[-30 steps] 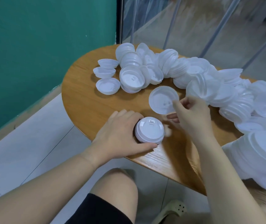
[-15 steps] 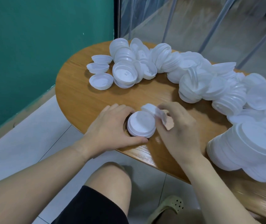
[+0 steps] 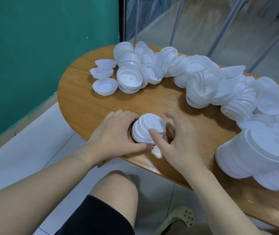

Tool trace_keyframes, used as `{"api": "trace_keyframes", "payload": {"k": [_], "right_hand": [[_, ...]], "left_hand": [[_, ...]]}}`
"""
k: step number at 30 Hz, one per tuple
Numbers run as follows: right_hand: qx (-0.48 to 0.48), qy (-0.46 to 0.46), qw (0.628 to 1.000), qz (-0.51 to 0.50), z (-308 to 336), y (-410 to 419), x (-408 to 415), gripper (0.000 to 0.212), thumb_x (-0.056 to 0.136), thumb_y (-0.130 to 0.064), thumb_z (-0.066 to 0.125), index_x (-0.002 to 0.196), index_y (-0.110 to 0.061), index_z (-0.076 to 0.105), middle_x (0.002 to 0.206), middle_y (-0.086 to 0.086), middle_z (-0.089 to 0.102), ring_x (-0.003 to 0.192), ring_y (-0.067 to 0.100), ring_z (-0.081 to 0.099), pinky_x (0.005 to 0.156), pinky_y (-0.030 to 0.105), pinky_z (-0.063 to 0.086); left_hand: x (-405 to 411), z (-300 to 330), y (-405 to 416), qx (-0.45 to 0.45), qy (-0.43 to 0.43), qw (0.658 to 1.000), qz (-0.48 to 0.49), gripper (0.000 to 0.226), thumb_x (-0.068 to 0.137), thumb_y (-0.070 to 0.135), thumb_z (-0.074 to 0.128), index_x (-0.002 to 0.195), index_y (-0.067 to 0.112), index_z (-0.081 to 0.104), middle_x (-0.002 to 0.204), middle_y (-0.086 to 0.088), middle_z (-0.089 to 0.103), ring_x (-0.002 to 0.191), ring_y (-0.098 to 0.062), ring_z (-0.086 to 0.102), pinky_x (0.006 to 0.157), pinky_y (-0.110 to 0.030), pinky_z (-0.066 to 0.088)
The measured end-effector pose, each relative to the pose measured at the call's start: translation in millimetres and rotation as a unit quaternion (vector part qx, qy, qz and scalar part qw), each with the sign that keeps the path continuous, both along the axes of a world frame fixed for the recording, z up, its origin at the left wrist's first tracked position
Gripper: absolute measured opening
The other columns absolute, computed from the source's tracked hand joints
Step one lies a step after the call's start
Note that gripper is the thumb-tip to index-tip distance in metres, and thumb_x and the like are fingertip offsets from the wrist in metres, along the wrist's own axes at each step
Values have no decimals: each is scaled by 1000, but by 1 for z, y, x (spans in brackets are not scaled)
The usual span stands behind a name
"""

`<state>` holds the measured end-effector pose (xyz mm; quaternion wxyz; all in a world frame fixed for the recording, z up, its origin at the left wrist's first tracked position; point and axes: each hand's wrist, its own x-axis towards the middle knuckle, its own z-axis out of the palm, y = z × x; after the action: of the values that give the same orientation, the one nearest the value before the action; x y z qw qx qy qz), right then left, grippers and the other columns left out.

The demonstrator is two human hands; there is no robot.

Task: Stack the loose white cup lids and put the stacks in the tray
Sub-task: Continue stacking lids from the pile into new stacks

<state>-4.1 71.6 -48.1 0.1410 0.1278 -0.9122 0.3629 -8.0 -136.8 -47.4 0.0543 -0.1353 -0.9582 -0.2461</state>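
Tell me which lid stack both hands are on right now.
The small stack at the table's near edge: left hand cups its left side, right hand its right, thumb on top. The other piles lie untouched farther back and right.

Soft even daylight, faint shadows, wide-angle bending, blurred right edge
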Motion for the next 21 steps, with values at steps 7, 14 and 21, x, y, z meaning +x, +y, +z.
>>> {"api": "trace_keyframes", "payload": {"k": [7, 14, 21], "right_hand": [[-13, -83, 996, 34, 3, 2, -14, 76, 73, -72, 67, 135, -28, 57, 119, -23, 60, 124, -5, 45, 125, 47, 23], [-45, -27, 997, 60, 6, -1, -12, 66, 73, -48, 87, 128, -22, 63, 118, -25, 57, 115, -4, 50, 97, 2, 31], [-28, -39, 996, 72, 7, -4, -6, 66, 73, -43, 90, 130, -27, 61, 113, -28, 56, 110, -7, 51, 96, 16, 42]], "left_hand": [[1, 0, 0, 1, 3, 1000, -3, 75, 63, 91, 65, 118, 40, 58, 101, 26, 56, 96, -2, 50, 93, -31, 43], [0, 0, -1, -13, -1, 1000, -5, 77, 63, 94, 62, 115, 37, 57, 94, 24, 53, 90, -2, 48, 88, -28, 41], [-1, 0, 1, -9, 3, 1000, 1, 76, 61, 92, 62, 113, 37, 60, 95, 25, 55, 88, -2, 47, 83, -24, 35]]}}
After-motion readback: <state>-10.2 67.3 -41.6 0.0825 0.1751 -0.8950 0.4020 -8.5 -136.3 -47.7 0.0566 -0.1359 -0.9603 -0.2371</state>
